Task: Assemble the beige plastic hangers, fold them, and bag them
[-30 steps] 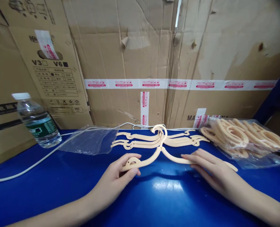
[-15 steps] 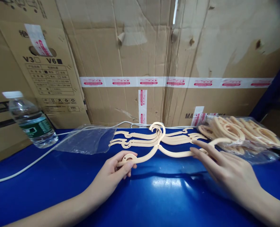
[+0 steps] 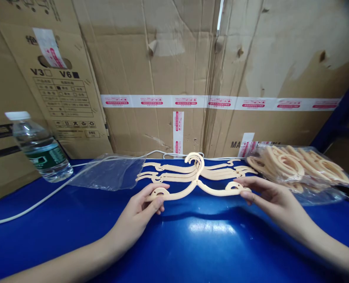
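A cream plastic folding clothes hanger (image 3: 213, 191) is held up between my two hands, its hook pointing away from me. My left hand (image 3: 143, 210) is closed on its left end, thumb on top. On the right end, my right hand (image 3: 268, 196) pinches the tip between thumb and fingers. Both arms of the hanger are spread, and a half-round loop shows near each end. Just behind it, several similar hangers (image 3: 177, 173) lie spread on the blue table (image 3: 198, 247).
A clear plastic bag (image 3: 301, 169) of folded hangers lies at the right, by a dark object. An empty-looking clear bag (image 3: 109, 173), a white cable (image 3: 29, 212) and a water bottle (image 3: 44, 153) are at the left. Cardboard boxes (image 3: 156, 70) stand along the back.
The hanger's right arm end has folded inward, so its loop now shows on top. My right hand has gone from loosely spread fingers to a pinch on the tip.
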A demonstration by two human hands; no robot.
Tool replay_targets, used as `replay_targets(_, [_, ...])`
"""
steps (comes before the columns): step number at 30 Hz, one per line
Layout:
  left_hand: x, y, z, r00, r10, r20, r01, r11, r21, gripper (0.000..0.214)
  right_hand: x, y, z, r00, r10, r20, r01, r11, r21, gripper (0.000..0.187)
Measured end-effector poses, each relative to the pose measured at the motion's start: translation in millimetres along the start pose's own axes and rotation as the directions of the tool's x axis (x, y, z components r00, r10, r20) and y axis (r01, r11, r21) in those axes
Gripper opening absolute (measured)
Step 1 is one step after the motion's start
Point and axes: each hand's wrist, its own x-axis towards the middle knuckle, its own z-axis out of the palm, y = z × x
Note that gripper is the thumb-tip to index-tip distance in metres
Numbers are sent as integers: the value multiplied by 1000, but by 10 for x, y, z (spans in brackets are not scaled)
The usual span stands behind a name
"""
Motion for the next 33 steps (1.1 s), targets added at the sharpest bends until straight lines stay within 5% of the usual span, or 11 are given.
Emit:
replay_targets(5, [-28, 0, 87, 999, -1, -38, -4, 991, -133, 48, -3, -14, 59, 983, 170, 64, -180, 963, 201, 41])
replay_targets(9, [-70, -5, 178, 996, 93, 3, -91, 980, -175, 52, -70, -90, 218, 962, 225, 156, -268, 892, 364, 50])
replay_targets(12, [-88, -2, 208, 993, 121, 10, -116, 974, -192, 45, -132, -157, 293, 937, 216, 276, -321, 842, 433, 39])
replay_targets(17, [-110, 34, 216, 992, 115, 51, -107, 983, -149, 19, -272, -320, 254, 804, 70, 590, -269, 929, 256, 24])
replay_targets(21, [-151, 70, 204, 985, 116, 130, -106, 991, -82, 16, -360, -424, 185, 728, 51, 683, -174, 978, 113, 35])
replay_targets(24, [-173, 64, 186, 980, 158, 124, -155, 987, -33, 8, -374, -413, 178, 753, 58, 656, -182, 976, 122, 40])
replay_targets(33, [-242, 4, 155, 947, 201, 251, -183, 979, -94, 46, -371, -291, 211, 811, 94, 578, -212, 967, 141, 42])
